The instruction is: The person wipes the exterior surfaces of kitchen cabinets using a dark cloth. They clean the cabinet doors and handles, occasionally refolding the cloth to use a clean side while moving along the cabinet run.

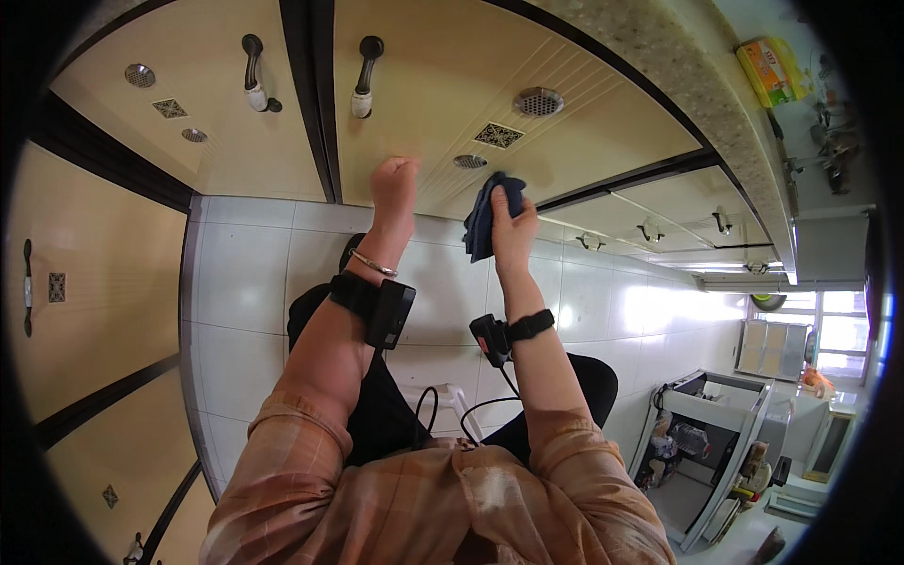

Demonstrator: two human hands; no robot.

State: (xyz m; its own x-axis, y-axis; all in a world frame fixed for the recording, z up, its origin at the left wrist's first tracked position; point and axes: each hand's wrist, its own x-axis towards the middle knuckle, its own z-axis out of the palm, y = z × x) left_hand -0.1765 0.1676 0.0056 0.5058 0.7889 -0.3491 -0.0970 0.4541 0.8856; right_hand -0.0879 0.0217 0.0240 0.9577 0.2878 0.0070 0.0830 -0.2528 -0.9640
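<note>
A folded dark blue cloth [487, 215] is pinched in my right hand [514, 224], with the thumb lying on top of it. It is held close to the lower part of a cream cabinet door [431, 92]. My left hand [394, 185] is curled into a fist in front of the same door; whether it touches the panel is unclear. No object shows in that fist. On the door are a dark handle with a white grip [365, 78], two round metal vents [539, 102] and a square patterned ornament [498, 135].
Another cabinet door [176, 42] adjoins on the left, and more cabinets run along the left side [106, 233]. Above the doors juts a stone countertop [678, 56]. White floor tiles [240, 282] lie below. A white plastic stool [452, 402] is beneath me. A shelf unit [696, 459] stands at right.
</note>
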